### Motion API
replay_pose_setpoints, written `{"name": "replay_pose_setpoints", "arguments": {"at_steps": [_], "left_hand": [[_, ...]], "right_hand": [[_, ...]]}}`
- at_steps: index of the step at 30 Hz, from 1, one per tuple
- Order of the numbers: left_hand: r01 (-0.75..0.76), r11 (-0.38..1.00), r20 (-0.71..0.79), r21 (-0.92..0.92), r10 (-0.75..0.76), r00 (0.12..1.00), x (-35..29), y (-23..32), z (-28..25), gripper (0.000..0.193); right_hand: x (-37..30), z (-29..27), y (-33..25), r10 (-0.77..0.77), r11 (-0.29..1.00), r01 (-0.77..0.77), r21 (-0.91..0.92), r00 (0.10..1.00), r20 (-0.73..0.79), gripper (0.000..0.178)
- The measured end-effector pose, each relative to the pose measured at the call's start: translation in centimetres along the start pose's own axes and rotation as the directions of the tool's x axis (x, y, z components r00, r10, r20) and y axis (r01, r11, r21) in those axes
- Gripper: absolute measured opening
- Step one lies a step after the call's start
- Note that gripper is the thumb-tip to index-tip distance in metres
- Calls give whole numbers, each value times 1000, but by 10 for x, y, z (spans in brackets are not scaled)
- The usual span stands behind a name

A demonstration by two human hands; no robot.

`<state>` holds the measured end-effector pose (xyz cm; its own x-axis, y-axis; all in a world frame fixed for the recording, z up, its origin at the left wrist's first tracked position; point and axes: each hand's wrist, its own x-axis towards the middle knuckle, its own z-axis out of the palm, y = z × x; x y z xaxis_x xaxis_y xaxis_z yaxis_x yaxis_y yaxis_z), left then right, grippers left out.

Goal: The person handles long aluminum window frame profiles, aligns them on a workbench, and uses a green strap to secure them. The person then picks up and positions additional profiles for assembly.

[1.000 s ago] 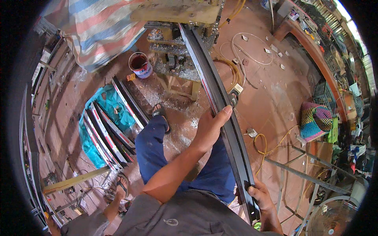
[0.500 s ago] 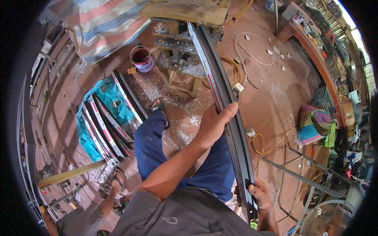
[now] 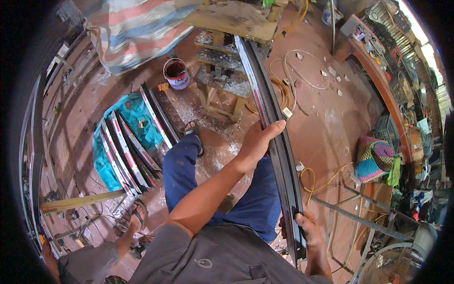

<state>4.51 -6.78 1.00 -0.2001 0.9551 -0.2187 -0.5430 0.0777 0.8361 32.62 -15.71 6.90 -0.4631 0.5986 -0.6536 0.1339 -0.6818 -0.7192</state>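
A long dark metal profile bar (image 3: 285, 175), with white and red film along one side, runs from near my body out to the wooden stand. My left hand (image 3: 257, 144) is closed around its middle, thumb lying across the top. Closer to my body, my right hand (image 3: 309, 227) grips the near part, its thumb on the edge and its other fingers partly hidden underneath. The bar's far end reaches the wooden stand's top board (image 3: 231, 22).
Several similar bars (image 3: 127, 149) lie on a teal sheet (image 3: 106, 173) at left. A paint can (image 3: 178, 81) stands near the stand. Another person's arm (image 3: 49, 260) shows at lower left. A woven basket (image 3: 373, 161), metal frame (image 3: 359, 217) and fan (image 3: 390, 265) are at right.
The view has shifted slightly, so the stand and paint can sit lower and farther right in the picture. Both hands keep their hold on the bar.
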Motion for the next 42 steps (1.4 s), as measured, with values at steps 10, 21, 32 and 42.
{"name": "replay_pose_setpoints", "arguments": {"at_steps": [10, 21, 32, 42], "left_hand": [[311, 943, 123, 122, -325, 938, -65, -103, -115, 71], [547, 833, -125, 84, -536, 835, -168, -193, -205, 48], [409, 836, -15, 366, -433, 901, -180, -193, -194, 66], [-60, 995, 12, -86, 61, 998, -200, -153, -76, 61]], "right_hand": [[-10, 4, -5, -23, 1000, 23, -11, 997, 76, 89], [-19, -3, 5, -102, 994, 104, -19, 993, 63, 76], [-89, -45, 67, -66, 984, 65, -166, 998, -2, 70], [38, 80, 45, 22, 917, 129, -377, 928, 373, 80]]}}
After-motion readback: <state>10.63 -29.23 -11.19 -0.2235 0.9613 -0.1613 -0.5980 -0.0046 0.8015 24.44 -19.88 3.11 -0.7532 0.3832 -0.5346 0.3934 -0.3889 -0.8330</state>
